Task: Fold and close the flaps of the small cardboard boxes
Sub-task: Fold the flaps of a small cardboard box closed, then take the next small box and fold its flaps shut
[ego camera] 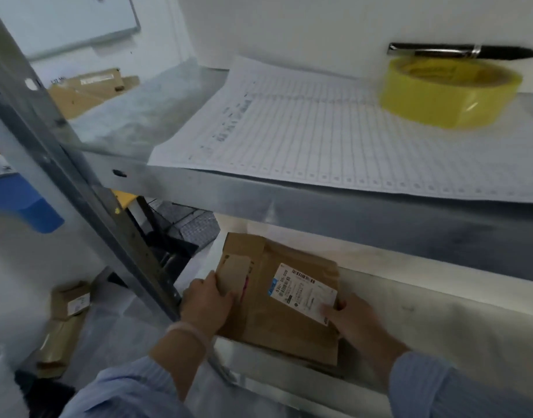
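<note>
We see a flat brown cardboard box (277,312) that lies on the lower shelf (440,321), a pale metal plate with a dull surface. The box is rectangular and its cardboard is matte and a little creased. A white paper label (303,292) with barcodes sits on its top. The left hand (206,303) grips the left edge of the box, with the thumb on a small lighter flap (233,274) there. The right hand (354,318) holds the near right corner, and its thumb presses on the label.

Above, the upper shelf (199,182) of grey metal carries a large sheet of ruled paper (334,140) with punched holes along its edge. On it stands a round roll of glossy yellow tape (449,95), and a slim black pen (464,51) lies across the roll. More flattened cardboard (66,324) lies on the floor to the left.
</note>
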`<state>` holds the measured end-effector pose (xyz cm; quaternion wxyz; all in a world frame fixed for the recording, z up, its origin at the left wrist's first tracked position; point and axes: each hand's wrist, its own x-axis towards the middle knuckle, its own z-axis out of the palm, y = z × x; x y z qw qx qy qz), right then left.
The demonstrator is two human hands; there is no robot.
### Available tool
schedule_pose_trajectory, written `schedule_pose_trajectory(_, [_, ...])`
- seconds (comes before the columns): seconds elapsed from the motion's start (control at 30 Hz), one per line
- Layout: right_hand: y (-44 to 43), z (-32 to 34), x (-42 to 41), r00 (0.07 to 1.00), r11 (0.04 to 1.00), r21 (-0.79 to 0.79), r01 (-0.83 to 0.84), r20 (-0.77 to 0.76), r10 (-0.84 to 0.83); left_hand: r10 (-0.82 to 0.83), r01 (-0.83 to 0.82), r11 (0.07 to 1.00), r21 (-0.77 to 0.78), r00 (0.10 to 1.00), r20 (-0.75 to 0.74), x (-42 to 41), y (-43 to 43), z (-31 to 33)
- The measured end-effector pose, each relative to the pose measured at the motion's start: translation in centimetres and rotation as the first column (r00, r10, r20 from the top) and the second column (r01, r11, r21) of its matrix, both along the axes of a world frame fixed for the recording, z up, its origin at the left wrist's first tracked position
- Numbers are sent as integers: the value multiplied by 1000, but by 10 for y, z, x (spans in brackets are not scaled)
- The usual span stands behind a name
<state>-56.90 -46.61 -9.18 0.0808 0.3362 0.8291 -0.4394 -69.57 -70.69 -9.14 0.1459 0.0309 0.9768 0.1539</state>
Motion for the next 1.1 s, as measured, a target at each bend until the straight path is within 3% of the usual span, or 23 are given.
schedule_pose_trajectory(0.23, [-23,4,2,991,987,114,114,59,-122,-195,194,981,-18,981,-20,-12,0,-8])
schedule_pose_trajectory(0.33, [-29,16,14,992,972,204,113,25,-121,-318,329,943,47,935,-158,-8,5,-6])
schedule_pose_trajectory(0.43, [-28,28,39,994,928,356,109,-18,-110,-495,537,843,30,798,-345,1,30,3])
schedule_pose_trajectory(0.63, [-1,42,124,993,811,572,121,-67,-101,-748,828,561,-21,496,-441,61,108,32])
schedule_pose_trajectory(0.77, [31,46,200,959,716,638,284,-198,-203,-798,910,407,-83,311,-516,125,165,52])
schedule_pose_trajectory(0.87, [58,56,266,949,675,668,313,-193,-249,-802,953,288,-94,186,-568,187,216,69])
schedule_pose_trajectory(1.1, [125,92,446,881,521,757,395,-151,-449,-794,995,80,-66,23,-608,358,343,86])
